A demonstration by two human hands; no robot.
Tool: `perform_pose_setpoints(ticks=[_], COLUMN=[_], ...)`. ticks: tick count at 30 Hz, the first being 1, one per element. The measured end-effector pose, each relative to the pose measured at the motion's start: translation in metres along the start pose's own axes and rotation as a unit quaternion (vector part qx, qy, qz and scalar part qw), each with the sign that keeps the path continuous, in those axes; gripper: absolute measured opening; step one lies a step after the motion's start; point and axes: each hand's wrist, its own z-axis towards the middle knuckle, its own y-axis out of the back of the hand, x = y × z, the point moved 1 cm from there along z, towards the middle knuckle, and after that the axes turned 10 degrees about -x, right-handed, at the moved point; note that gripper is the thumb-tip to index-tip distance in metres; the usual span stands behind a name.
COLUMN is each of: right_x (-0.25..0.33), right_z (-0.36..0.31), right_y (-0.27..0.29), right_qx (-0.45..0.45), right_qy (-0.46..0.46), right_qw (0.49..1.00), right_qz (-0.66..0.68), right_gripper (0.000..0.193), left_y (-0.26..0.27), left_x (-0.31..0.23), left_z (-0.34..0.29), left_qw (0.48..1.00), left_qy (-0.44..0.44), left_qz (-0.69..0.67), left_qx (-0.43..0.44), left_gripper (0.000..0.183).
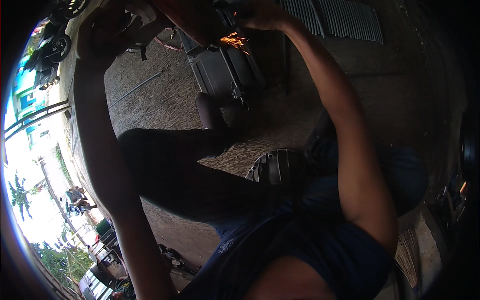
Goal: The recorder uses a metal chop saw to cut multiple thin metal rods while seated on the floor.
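Sparks [235, 41] are flying near the top edge, where we are holding a reddish metal piece [192, 17] whose long axis is slanting from upper left down to lower right, toward the sparks. Our right hand [262, 14] is closing its grip on something dark beside it, though we cannot tell what. Our left hand [102, 32] is lying against the piece's left end; its grip is too shadowed to judge. One dark grey metal frame [225, 70] is standing on the gravel floor [155, 95] just below. One bent knee [165, 160] is blocking the middle.
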Motion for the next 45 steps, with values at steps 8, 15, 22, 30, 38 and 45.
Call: perform_pose_setpoints(ticks=[8,15,22,30,38,45], right_x=[0.001,0.0,0.004,0.001,0.006,-0.005], right_z=[0.001,0.006,0.002,0.011,-0.003,-0.01], right_y=[0.001,-0.002,0.002,-0.001,0.0,-0.01], right_qx=[0.003,-0.006,-0.019,-0.068,-0.048,-0.074], right_qy=[0.024,0.039,0.032,0.031,0.05,0.112], right_qw=[0.999,0.997,0.997,0.993,0.995,0.99], right_qz=[-0.041,-0.071,-0.071,-0.088,-0.073,-0.036], right_gripper=[0.045,0.044,0.042,0.04,0.043,0.044], left_y=[-0.008,-0.003,-0.007,-0.006,0.0,0.009], left_x=[0.007,0.001,0.004,0.007,0.002,0.001], left_z=[-0.009,-0.003,-0.005,-0.007,-0.001,0.01], left_qw=[0.976,0.998,0.994,0.998,0.993,0.998], left_qy=[-0.113,-0.001,-0.051,-0.049,-0.083,-0.053], left_qz=[0.178,0.067,0.088,0.039,0.068,-0.013], left_qx=[-0.051,0.021,-0.041,-0.026,-0.045,-0.029], left_gripper=[0.029,0.025,0.03,0.033,0.032,0.031])
